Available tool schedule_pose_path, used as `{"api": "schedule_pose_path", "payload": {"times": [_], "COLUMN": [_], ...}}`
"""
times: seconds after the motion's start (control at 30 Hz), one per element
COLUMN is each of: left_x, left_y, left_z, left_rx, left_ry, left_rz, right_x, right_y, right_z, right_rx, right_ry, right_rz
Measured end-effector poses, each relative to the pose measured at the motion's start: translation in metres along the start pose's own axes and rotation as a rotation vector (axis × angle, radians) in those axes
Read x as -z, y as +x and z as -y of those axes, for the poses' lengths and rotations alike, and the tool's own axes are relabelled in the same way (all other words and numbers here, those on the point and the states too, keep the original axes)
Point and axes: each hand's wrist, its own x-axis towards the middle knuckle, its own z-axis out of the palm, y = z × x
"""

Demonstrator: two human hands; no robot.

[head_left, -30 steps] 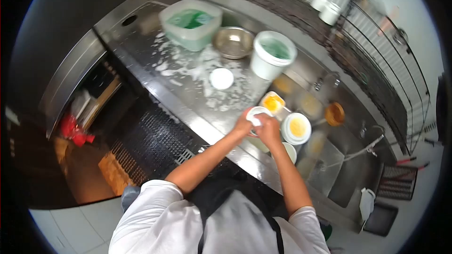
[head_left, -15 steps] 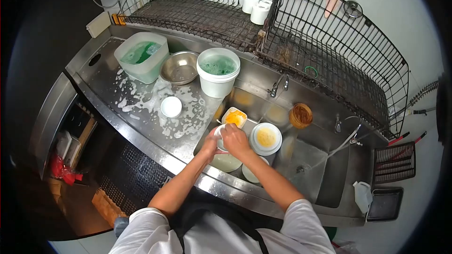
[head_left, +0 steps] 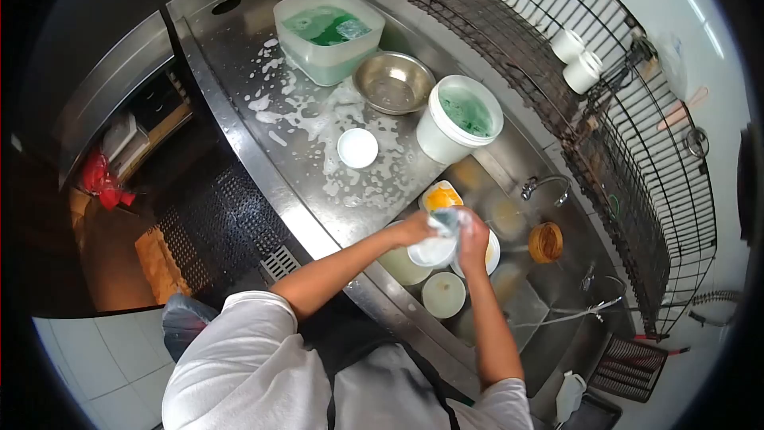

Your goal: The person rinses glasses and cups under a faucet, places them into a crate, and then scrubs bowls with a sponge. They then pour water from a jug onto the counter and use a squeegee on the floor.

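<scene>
While the left hand [head_left: 415, 229] and right hand [head_left: 474, 232] meet over the sink [head_left: 513, 291], both are clenched on a blurred, foamy pad [head_left: 446, 221]. A white bowl [head_left: 432, 252] lies directly below the pad; whether either hand also grips it cannot be told. A yellow-stained dish [head_left: 442, 196] sits just beside the hands, and a pale bowl [head_left: 444, 295] stands nearer the person. On the sud-spotted bench [head_left: 208, 36], a small white dish [head_left: 358, 148] rests apart from the metal bowl [head_left: 393, 84] and white bucket [head_left: 447, 131].
</scene>
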Motion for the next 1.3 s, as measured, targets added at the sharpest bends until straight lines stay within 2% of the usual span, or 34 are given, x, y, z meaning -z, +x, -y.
{"api": "schedule_pose_path", "payload": {"times": [0.03, 0.07, 0.17, 0.2, 0.23, 0.3, 0.4, 0.5, 0.53, 0.63, 0.67, 0.77, 0.8, 0.9, 0.93, 1.03, 1.07, 1.13, 1.2, 1.27, 1.3], "left_x": [-0.009, -0.012, -0.008, -0.005, 0.001, 0.005, 0.031, 0.067, 0.078, 0.103, 0.104, 0.098, 0.105, 0.126, 0.121, 0.135, 0.130, 0.115, 0.110, 0.113, 0.114], "left_y": [0.012, 0.014, 0.010, 0.008, 0.008, 0.012, 0.027, 0.024, 0.020, 0.006, 0.009, 0.019, 0.022, 0.025, 0.029, 0.034, 0.021, 0.026, 0.032, 0.026, 0.025], "left_z": [0.024, 0.025, 0.007, -0.001, -0.009, -0.008, 0.033, 0.040, 0.041, 0.022, 0.021, 0.007, 0.005, 0.010, 0.020, 0.023, 0.004, 0.015, 0.017, -0.017, -0.030], "left_rx": [-0.158, -0.090, -0.004, 0.088, 0.063, -0.043, -0.078, -0.298, -0.269, -0.228, -0.181, 0.050, 0.039, 0.017, -0.154, -0.307, -0.197, -0.196, -0.237, -0.184, -0.158], "left_ry": [0.002, -0.005, -0.452, -0.572, -0.831, -0.998, -0.991, -0.236, -0.203, -0.041, 0.006, -0.602, -0.797, -1.360, -0.963, -0.260, -0.335, -0.141, 0.027, -0.124, -0.200], "left_rz": [0.062, 0.035, -0.136, -0.223, -0.250, -0.479, -0.764, -0.908, -0.783, -0.505, -0.526, -0.554, -0.455, -0.124, -0.263, -0.241, -0.195, -0.356, -0.556, -0.752, -0.849], "right_x": [-0.010, -0.015, -0.049, -0.064, -0.078, -0.110, -0.161, -0.166, -0.158, -0.133, -0.133, -0.152, -0.161, -0.168, -0.161, -0.131, -0.116, -0.095, -0.104, -0.137, -0.147], "right_y": [0.002, 0.000, 0.021, 0.025, 0.018, 0.012, 0.018, 0.037, 0.051, 0.084, 0.092, 0.086, 0.081, 0.078, 0.084, 0.121, 0.133, 0.141, 0.135, 0.109, 0.094], "right_z": [-0.018, -0.028, -0.029, -0.028, -0.032, -0.054, -0.008, 0.018, 0.027, 0.016, 0.012, 0.025, 0.034, 0.039, 0.040, 0.039, 0.019, -0.028, 0.016, 0.033, 0.023], "right_rx": [-0.238, -0.476, -0.548, -0.558, -0.646, -0.635, -0.510, -0.109, 0.028, -0.067, -0.220, 0.088, 0.216, 0.242, 0.227, -0.239, -0.361, -0.586, -0.494, -0.324, -0.320], "right_ry": [0.370, 0.736, 1.076, 1.162, 1.175, 1.338, 0.955, -0.217, -0.412, -0.302, -0.054, -0.457, -0.541, -0.729, -0.780, -0.425, -0.260, 0.086, -0.225, -0.508, -0.478], "right_rz": [-0.082, -0.179, -0.482, -0.462, -0.512, -0.525, -0.808, -0.535, -0.483, -0.318, -0.409, -0.405, -0.343, -0.289, -0.299, -0.261, -0.200, -0.089, -0.251, -0.465, -0.570]}}
